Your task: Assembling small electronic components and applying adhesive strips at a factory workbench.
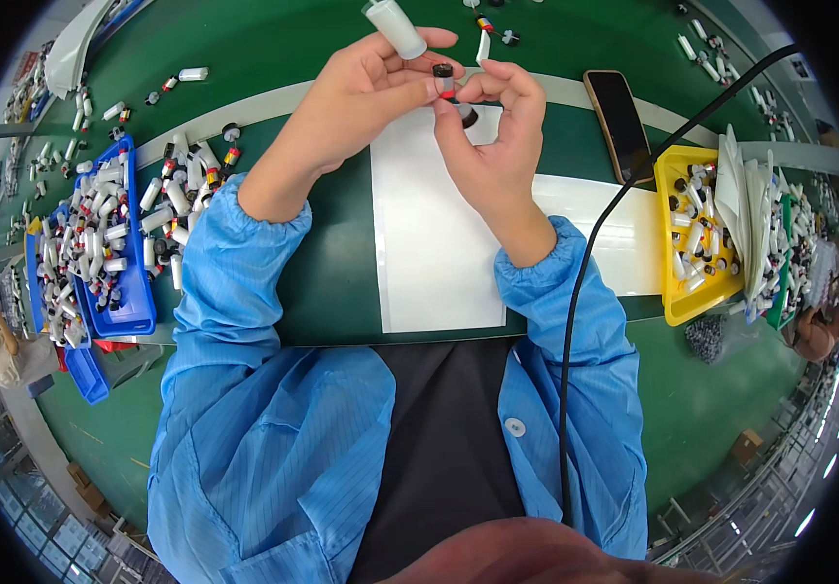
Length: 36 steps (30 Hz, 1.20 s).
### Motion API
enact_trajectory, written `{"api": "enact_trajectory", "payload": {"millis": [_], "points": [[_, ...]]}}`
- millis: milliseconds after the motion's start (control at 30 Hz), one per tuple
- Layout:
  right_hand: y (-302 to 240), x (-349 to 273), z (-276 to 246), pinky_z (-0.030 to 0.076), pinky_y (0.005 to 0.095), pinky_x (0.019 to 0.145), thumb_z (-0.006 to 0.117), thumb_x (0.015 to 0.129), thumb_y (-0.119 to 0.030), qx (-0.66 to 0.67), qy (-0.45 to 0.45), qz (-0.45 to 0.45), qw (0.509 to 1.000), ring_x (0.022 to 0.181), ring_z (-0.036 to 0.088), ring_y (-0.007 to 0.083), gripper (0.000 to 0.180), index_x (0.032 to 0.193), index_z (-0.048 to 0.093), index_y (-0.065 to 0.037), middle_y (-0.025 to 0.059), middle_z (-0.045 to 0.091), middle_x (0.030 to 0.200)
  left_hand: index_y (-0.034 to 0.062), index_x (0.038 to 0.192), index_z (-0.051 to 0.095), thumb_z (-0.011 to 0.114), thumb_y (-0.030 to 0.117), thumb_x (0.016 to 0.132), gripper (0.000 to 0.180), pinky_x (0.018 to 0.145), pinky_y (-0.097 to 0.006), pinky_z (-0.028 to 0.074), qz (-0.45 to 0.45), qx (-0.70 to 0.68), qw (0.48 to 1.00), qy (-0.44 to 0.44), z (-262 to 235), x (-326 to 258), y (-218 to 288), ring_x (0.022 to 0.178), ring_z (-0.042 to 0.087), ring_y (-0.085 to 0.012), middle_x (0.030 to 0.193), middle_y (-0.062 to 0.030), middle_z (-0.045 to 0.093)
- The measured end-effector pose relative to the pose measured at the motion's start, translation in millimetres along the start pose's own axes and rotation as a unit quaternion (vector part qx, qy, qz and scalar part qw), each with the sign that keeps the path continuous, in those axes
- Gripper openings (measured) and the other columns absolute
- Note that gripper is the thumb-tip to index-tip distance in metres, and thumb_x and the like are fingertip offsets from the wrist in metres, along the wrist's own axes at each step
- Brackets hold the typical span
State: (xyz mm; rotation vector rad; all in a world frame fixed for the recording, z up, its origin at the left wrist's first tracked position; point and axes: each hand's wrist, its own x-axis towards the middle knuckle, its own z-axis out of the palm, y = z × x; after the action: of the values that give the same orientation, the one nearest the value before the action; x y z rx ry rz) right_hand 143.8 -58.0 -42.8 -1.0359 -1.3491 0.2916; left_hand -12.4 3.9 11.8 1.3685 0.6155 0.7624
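My left hand (351, 102) is closed, with a white plastic cylinder (395, 29) tilted up between its fingers. At its thumb and fingertips sits a small black, clear and red cylindrical part (443, 82). My right hand (499, 146) meets it there, thumb and fingers bent around the part's lower end. Close to my right thumb shows a dark round piece (467, 116), partly hidden, and I cannot tell whether it is attached. Both hands are above the far end of a white sheet (439, 234) on the green table.
To the left, a blue tray (132, 310) and a loose heap of white cylinders (178, 198) crowd the table. A yellow tray (674, 310) of similar parts stands right, near a phone (620, 122). A black cable (590, 243) hangs across my right sleeve. Loose parts (486, 23) lie beyond my hands.
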Motion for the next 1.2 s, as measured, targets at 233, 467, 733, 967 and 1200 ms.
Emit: {"api": "enact_trajectory", "payload": {"millis": [233,467,733,967,1200], "points": [[1.5,1.9,0.4,0.051,0.0289,0.082,0.070,0.083,0.003,0.023,0.011,-0.011,1.000,0.087,0.063,0.0136,0.044,0.121,0.048,-0.003,0.0056,0.064,0.091,-0.0004,0.139,0.051,0.060,0.003,0.097,0.044,0.098,-0.032,0.052,0.043,0.020,0.999,0.001,-5.8,5.7,-7.0,0.108,0.066,-0.0176,0.124,-0.0144,0.066],[7.5,2.7,-4.1,0.048,0.0293,0.090,0.071,0.085,0.000,0.105,0.027,0.034,0.994,0.092,0.063,0.0130,0.043,0.119,0.045,-0.003,0.0062,0.067,0.095,0.0009,0.137,0.053,0.062,0.004,0.096,0.043,0.099,-0.033,0.053,0.076,0.022,0.997,-0.002,-10.2,7.6,-6.8,0.112,0.065,-0.0193,0.124,-0.0158,0.067],[4.8,5.5,-6.3,0.048,0.0298,0.090,0.071,0.088,-0.001,0.082,-0.012,0.046,0.996,0.096,0.064,0.0136,0.042,0.119,0.043,-0.002,0.0084,0.069,0.101,0.0013,0.134,0.055,0.065,0.003,0.094,0.041,0.099,-0.033,0.053,0.087,0.050,0.995,0.000,-8.3,4.0,-6.2,0.113,0.064,-0.0195,0.123,-0.0160,0.067],[7.9,7.0,-4.1,0.049,0.0292,0.089,0.065,0.088,0.005,0.159,-0.015,0.049,0.986,0.096,0.062,0.0158,0.036,0.113,0.040,-0.003,0.0097,0.062,0.099,-0.0001,0.128,0.060,0.069,0.003,0.092,0.037,0.095,-0.031,0.055,0.076,0.126,0.989,0.018,-3.6,3.3,2.8,0.110,0.066,-0.0190,0.117,-0.0157,0.070],[5.0,4.3,-2.2,0.049,0.0296,0.090,0.067,0.087,0.003,0.109,0.015,0.022,0.994,0.098,0.062,0.0157,0.038,0.114,0.041,-0.004,0.0108,0.064,0.100,-0.0016,0.127,0.061,0.069,0.002,0.091,0.037,0.094,-0.030,0.056,0.075,0.078,0.994,0.019,0.5,1.1,5.3,0.108,0.067,-0.0205,0.117,-0.0161,0.070]]}}
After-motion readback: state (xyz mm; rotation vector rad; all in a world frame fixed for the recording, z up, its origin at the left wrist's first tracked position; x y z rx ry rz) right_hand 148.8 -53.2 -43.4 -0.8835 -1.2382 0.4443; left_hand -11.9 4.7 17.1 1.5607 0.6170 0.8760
